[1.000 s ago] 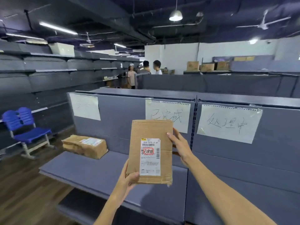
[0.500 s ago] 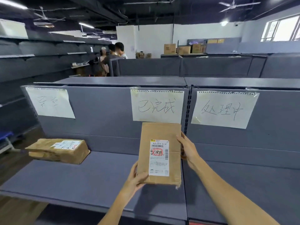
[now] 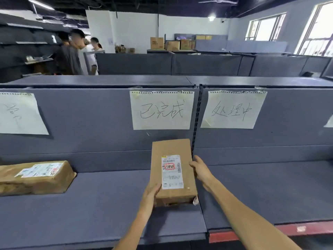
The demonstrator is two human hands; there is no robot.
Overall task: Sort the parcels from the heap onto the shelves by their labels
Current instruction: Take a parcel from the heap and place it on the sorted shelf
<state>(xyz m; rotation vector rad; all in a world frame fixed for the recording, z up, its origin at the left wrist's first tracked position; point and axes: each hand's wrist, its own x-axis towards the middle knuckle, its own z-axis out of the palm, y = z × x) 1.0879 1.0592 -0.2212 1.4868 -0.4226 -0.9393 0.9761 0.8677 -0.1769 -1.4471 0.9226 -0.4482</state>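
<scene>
1. A warehouse room is shown, with grey shelving in rows, windows at the right, and a few people standing far off at the left. A grey shelf [image 3: 108,204] fills the foreground, its back panel hung with handwritten paper signs.
2. A flat brown cardboard parcel [image 3: 173,172] is held low over the shelf, near its right end, directly under the middle sign [image 3: 161,110] reading 已完成. Whether its underside touches the shelf cannot be told.
3. A white shipping label [image 3: 171,171] is seen on the parcel's top face, with a red-ringed mark that appears to match the middle sign.
4. The left hand [image 3: 150,195] is closed on the parcel's near left corner, thumb on top. The right hand [image 3: 200,170] is pressed against the right long edge, fingers wrapped out of sight behind it.
5. The parcel is judged light and fairly stiff, being carried easily by its edges; the near end looks crumpled, with a torn tape tab, so the long edges are judged the safer place to be held.
6. A second, bulkier parcel [image 3: 34,177] lies at the shelf's left end, under another sign [image 3: 19,114]. A third sign [image 3: 233,110], reading 处理中, hangs over the neighbouring shelf to the right.
7. Compared with half a second earlier, the parcel has been lowered from an upright, label-facing pose to a flatter one nearer the shelf, and the view has been brought closer.
</scene>
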